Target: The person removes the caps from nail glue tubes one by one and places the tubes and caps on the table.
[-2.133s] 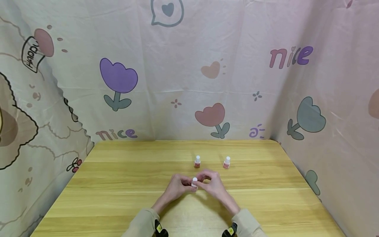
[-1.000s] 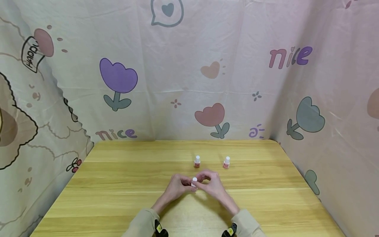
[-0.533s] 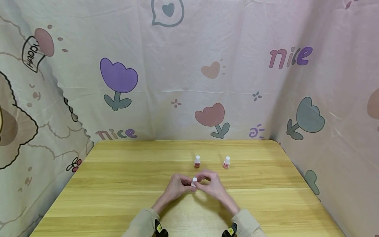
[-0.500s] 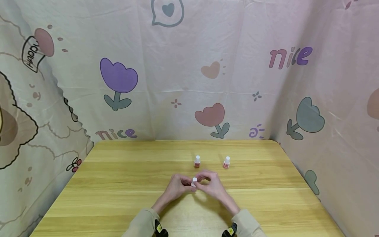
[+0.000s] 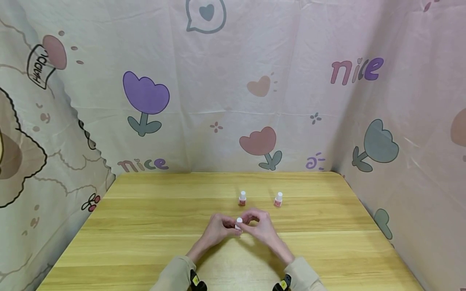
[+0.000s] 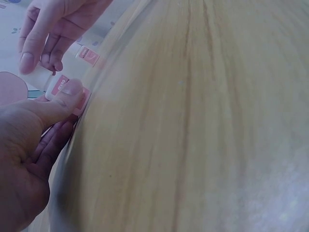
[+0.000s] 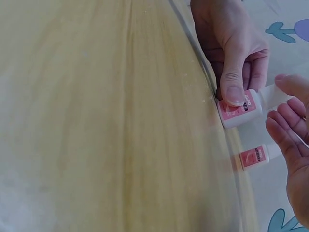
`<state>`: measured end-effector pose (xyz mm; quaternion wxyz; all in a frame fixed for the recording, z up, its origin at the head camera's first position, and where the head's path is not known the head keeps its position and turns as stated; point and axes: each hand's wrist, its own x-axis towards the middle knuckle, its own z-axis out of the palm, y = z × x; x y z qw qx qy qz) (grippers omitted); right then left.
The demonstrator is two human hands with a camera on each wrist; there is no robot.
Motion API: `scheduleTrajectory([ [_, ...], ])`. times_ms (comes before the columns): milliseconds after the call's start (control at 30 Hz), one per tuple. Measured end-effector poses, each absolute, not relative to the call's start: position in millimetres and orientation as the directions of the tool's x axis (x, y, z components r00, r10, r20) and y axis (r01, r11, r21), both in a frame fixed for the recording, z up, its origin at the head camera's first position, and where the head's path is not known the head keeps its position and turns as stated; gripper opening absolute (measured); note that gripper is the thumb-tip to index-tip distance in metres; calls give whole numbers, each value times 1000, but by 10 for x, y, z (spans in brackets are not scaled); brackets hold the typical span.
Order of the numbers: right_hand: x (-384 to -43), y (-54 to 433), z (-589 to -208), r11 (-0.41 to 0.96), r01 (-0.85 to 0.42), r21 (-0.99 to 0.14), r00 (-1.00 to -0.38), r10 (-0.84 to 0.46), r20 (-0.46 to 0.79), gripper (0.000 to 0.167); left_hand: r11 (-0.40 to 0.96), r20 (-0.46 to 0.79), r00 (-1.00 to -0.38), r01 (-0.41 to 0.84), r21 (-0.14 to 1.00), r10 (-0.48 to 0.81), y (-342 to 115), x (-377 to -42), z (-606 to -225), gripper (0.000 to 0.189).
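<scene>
A small white bottle (image 5: 238, 221) with a white cap and a pink label stands between both hands above the near middle of the table. My left hand (image 5: 217, 230) grips its body, thumb over the pink label (image 7: 236, 107) in the right wrist view. My right hand (image 5: 263, 226) pinches the white cap (image 7: 273, 96) between thumb and fingers; the left wrist view also shows that thumb on the cap (image 6: 37, 77). The bottle's base is partly hidden by fingers in the head view.
Two similar white-capped bottles stand upright beyond the hands, one with a red-pink label (image 5: 242, 199) and one further right (image 5: 278, 199). The wooden table (image 5: 145, 226) meets a printed cloth backdrop (image 5: 204, 141) at its back and sides.
Both hands stay in the same place on the bottle. The cap tilts a little at about half a second ago and looks more upright now. The other two bottles have not moved.
</scene>
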<state>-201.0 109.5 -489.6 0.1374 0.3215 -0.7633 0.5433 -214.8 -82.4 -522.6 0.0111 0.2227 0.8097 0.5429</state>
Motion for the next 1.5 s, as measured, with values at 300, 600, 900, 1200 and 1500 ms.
scheduleTrajectory([
  [300, -1958, 1079, -4830, 216, -576, -788, -799, -353, 487, 13, 305, 229, -892, 360, 882, 391, -838, -2158, -5239, 13],
  [600, -2066, 1114, -5030, 229, -580, -782, -800, -341, 493, 13, 307, 216, -898, 344, 887, 382, -832, -2151, -5231, 12],
  [900, -2095, 1102, -5075, 249, -585, -772, -804, -302, 512, 16, 306, 217, -901, 341, 889, 376, -831, -2158, -5249, 12],
  [1200, -2094, 1127, -5074, 197, -571, -797, -801, -345, 489, 12, 298, 220, -901, 341, 891, 374, -830, -2150, -5249, 11],
  [1500, -2077, 1106, -5064, 209, -556, -805, -810, -355, 467, 14, 293, 214, -902, 334, 896, 375, -826, -2147, -5231, 13],
])
